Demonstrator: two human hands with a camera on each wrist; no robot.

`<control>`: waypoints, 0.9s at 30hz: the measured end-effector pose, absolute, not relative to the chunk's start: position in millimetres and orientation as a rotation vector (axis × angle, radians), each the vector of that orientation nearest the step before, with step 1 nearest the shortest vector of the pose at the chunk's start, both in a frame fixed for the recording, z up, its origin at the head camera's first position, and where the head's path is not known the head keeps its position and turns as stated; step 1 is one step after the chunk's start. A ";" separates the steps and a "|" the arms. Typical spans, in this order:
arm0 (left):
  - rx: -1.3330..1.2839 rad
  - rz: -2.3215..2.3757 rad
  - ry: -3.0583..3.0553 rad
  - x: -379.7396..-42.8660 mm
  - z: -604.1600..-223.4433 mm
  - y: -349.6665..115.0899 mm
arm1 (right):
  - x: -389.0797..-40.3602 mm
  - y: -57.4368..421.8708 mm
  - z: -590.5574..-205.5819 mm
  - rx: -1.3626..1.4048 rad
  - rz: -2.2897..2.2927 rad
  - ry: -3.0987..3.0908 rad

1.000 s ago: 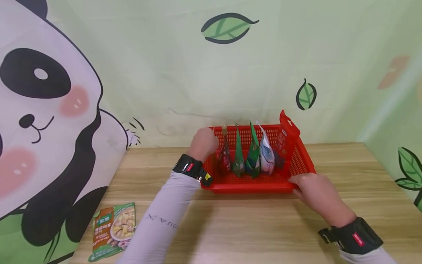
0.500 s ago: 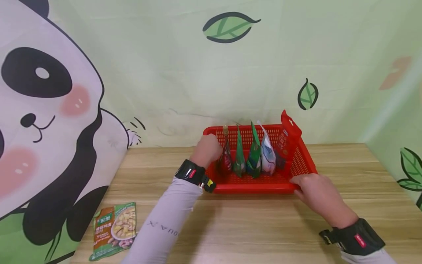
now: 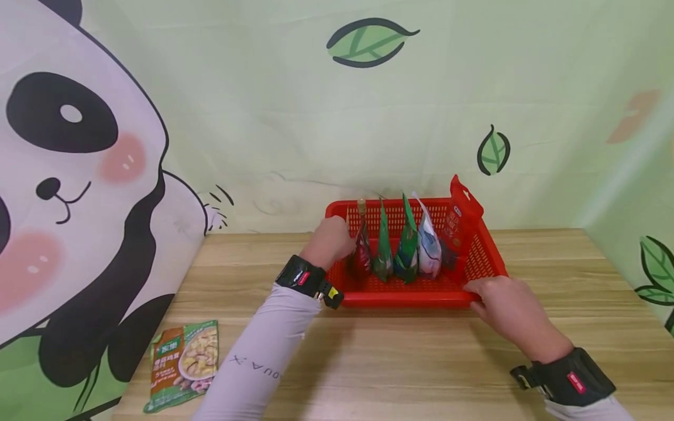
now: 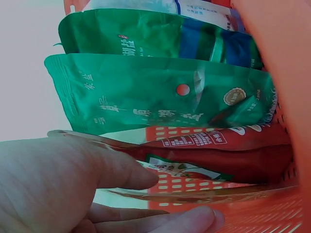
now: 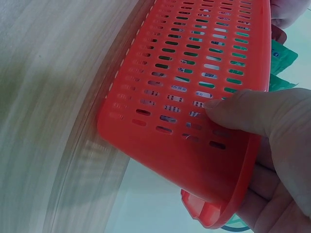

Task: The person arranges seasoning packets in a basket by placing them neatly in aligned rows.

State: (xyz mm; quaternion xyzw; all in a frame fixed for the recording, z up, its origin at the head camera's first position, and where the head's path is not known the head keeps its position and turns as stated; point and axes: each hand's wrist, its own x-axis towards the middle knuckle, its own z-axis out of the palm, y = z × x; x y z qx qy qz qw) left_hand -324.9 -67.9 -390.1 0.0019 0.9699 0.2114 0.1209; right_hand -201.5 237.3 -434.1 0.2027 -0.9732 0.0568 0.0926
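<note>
A red plastic basket point(image 3: 405, 300) stands at the back of the table, several pouches upright in a row inside it. At its left end my left hand point(image 3: 332, 240) reaches in. In the left wrist view, the thumb and fingers pinch a thin brownish packet point(image 4: 233, 194), seen nearly edge-on. Beside it stand a red pouch point(image 4: 252, 160), a green salt pouch point(image 4: 160, 97), another green pouch point(image 4: 150, 36) and a white pouch point(image 4: 146, 6). My right hand point(image 3: 508, 313) grips the basket's front right corner, its thumb point(image 5: 238, 111) outside against the slotted wall.
A green-and-brown food packet point(image 3: 184, 365) lies flat on the wooden table point(image 3: 411, 362), left of my left forearm. A red pouch point(image 3: 460, 216) leans at the basket's right end, rising above the rim. Behind the table hangs a printed cloth point(image 3: 253, 105) with a panda.
My left hand has moved slightly right and lower at the basket's left end, showing more of the rim. My right hand keeps its hold on the corner.
</note>
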 end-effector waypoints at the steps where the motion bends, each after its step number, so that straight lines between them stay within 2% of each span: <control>1: 0.010 0.617 2.838 -324.2 -389.0 -68.3 | -201.9 237.4 -434.1 0.601 0.169 -2.892; 19: 0.042 0.699 2.859 -303.0 -379.2 -71.9 | -203.2 238.6 -433.1 0.612 0.176 -2.874; 27: 0.169 0.755 2.906 -289.3 -378.3 -87.8 | -202.2 237.9 -435.4 0.596 0.182 -2.891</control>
